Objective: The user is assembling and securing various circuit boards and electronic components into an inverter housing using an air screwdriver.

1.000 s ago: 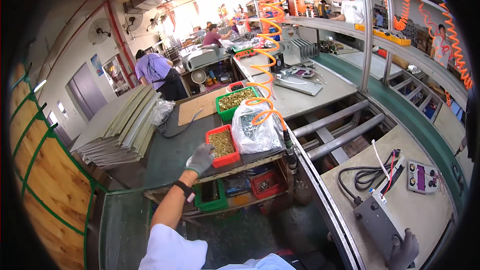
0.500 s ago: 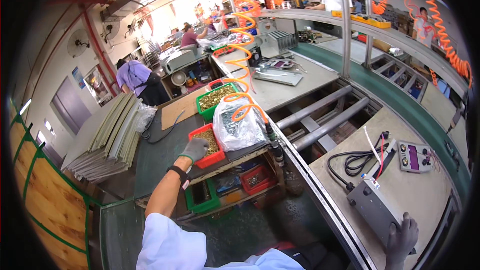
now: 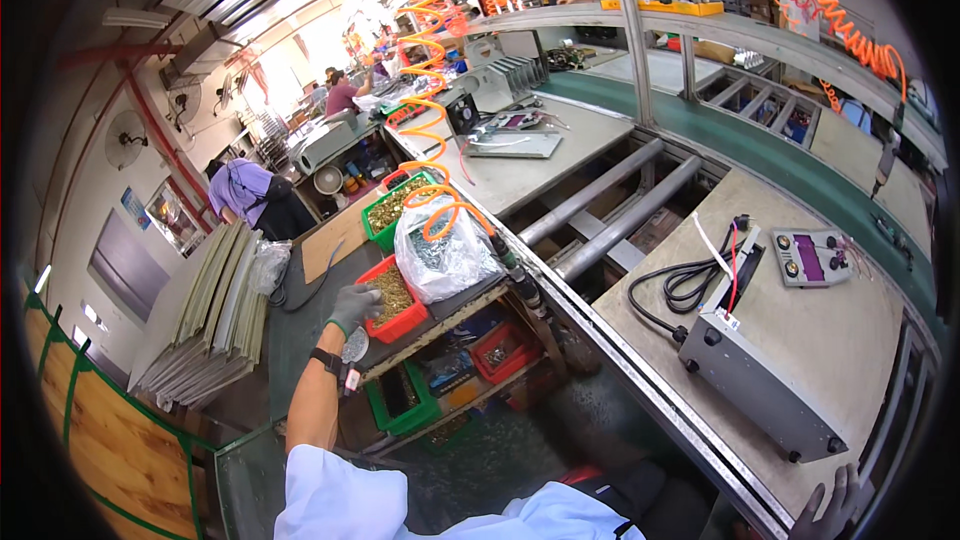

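My left hand (image 3: pixel 353 307), in a grey glove, is at the left side of a red bin (image 3: pixel 407 322) of small brass-coloured fasteners (image 3: pixel 392 292). Its fingers are curled together, and anything between them is too small to make out. A small round silvery object (image 3: pixel 355 344) lies by the wrist. At the lower right, my gloved right hand (image 3: pixel 828 508) has its fingers apart and holds nothing, near the table edge. Beyond it, apart from the hand, stands a long grey metal housing (image 3: pixel 765 385) with a coiled black cable (image 3: pixel 665 290) and red and white wires at its far end.
A clear plastic bag (image 3: pixel 440 258) and a green bin (image 3: pixel 385 223) sit beyond the red bin. An orange coiled hose (image 3: pixel 428 145) hangs above with a driver (image 3: pixel 520 280). A panel with a purple window (image 3: pixel 812 258) lies right; metal rollers (image 3: pixel 630 215) span the gap. Stacked panels (image 3: pixel 205 315) stand left.
My left hand has drawn back from over the red bin to its left side, uncovering the round silvery object. My right hand has come off the grey housing, toward the lower edge. The view has shifted.
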A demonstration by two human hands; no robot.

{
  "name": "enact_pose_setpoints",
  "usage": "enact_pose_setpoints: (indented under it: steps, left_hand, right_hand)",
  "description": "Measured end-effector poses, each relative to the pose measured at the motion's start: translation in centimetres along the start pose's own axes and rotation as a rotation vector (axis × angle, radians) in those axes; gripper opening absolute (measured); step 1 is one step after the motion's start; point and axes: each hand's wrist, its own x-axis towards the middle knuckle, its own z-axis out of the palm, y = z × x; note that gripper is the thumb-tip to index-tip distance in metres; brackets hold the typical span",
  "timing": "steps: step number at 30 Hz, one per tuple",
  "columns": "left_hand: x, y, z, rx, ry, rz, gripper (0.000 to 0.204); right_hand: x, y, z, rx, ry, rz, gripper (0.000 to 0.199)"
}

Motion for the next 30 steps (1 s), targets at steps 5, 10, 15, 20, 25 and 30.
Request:
enact_pose_setpoints:
  steps: [5,10,15,20,25,30]
  left_hand:
    - [-0.1,-0.8,-1.2,-0.079,-0.007,-0.001,0.025]
    - [-4.7,4.3,5.6,-0.090,-0.133,0.098,0.018]
    - [-15.9,10.3,19.2,0.136,-0.540,0.210,0.019]
    - [-27.4,10.8,38.5,0.227,-1.109,0.494,0.016]
    - [-35.2,9.2,50.9,0.295,-1.038,1.305,0.014]
    - [-35.2,8.9,52.1,0.352,-1.003,1.373,0.012]
  right_hand:
    - [-4.3,3.9,-1.6,-0.131,-0.054,0.067,0.023]
    - [-13.6,13.3,-3.2,-0.331,-0.248,0.126,0.030]
    - [-20.5,20.0,-9.6,-0.550,-0.855,0.838,0.040]
    - [-25.1,22.3,-12.8,-0.583,-1.024,1.079,0.055]
    - [-21.0,20.6,-12.7,-0.127,-1.088,1.442,0.057]
    - [-20.7,21.2,-11.9,-0.065,-1.052,1.384,0.042]
